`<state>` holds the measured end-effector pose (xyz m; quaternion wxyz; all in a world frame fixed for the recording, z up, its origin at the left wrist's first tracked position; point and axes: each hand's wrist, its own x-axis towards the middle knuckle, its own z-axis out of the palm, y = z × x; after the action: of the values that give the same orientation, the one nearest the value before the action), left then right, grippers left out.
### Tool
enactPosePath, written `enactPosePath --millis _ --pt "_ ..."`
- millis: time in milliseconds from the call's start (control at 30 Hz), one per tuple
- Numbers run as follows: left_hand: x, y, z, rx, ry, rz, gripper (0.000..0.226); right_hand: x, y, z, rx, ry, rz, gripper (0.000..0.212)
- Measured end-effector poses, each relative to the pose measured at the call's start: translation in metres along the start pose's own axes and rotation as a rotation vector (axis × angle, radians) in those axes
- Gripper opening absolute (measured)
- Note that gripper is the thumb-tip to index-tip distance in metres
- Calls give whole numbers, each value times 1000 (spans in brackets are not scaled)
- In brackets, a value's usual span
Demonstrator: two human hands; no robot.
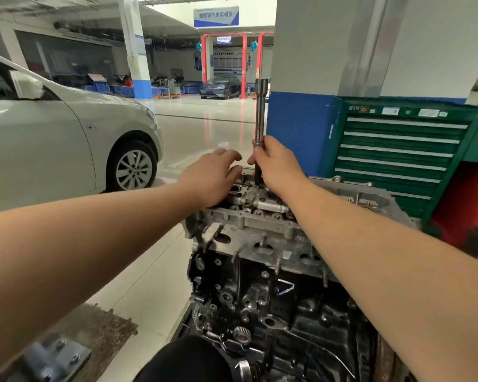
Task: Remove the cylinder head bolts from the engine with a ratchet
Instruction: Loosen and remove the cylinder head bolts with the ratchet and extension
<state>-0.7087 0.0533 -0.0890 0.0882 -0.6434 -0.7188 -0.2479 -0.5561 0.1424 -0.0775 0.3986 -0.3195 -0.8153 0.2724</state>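
Right hand [276, 164] pinches the upright steel extension [260, 111] low, near the head [260, 216]. Left hand [213, 175] hovers open, holding nothing. Rigid, probably oily bar; likely best gripped low.

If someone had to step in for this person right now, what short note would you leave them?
Right hand grips the upright extension bar, its lower end down in the cylinder head at the far end of the engine.
Left hand is open, fingers spread over the head beside the bar, holding nothing.
No ratchet handle is visible on the bar's top.
Done: tool seated at one bolt position; no removed bolts in view.
Left: fit the ratchet, loosen and lift out the bolts.
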Motion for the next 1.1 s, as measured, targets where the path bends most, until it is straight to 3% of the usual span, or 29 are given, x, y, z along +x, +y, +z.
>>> enactPosePath --millis 100,200,300,400,467,567,633,700,767,800,867,967,1100 --pt "22 28 -31 -436 219 -24 45 3 5 1 23 4 21 12" --pt "55 74 -52 -956 255 -134 31 7 9 0 74 24 43 7" --pt "80 107 -55 -1284 262 -354 48 9 11 -2 46 77 52 8" --pt "93 120 -46 -1146 339 -420 42 8 11 -4 26 106 55 13" --pt "99 117 -47 -1169 296 -387 42 7 11 -5 70 129 67 24" --pt "105 95 -56 -1396 -94 -297 46 5 10 -3 161 88 78 17" --pt "102 80 -64 -1477 -247 -246 47 6 11 -1 198 35 70 11" --pt "98 76 -67 -1477 -147 -300 44 7 13 1 193 26 80 8" --pt "91 83 -62 -1364 134 -353 36 9 14 0 214 51 110 8" --pt "88 87 -58 -1318 266 -345 34 8 14 -1 225 69 127 10" --pt "83 94 -48 -1248 385 -262 22 7 15 -3 212 100 142 21" --pt "79 93 -40 -1089 376 -128 14 5 14 -5 195 112 138 30" --pt "80 73 -45 -1353 85 24 15 3 8 -4 198 62 112 28"
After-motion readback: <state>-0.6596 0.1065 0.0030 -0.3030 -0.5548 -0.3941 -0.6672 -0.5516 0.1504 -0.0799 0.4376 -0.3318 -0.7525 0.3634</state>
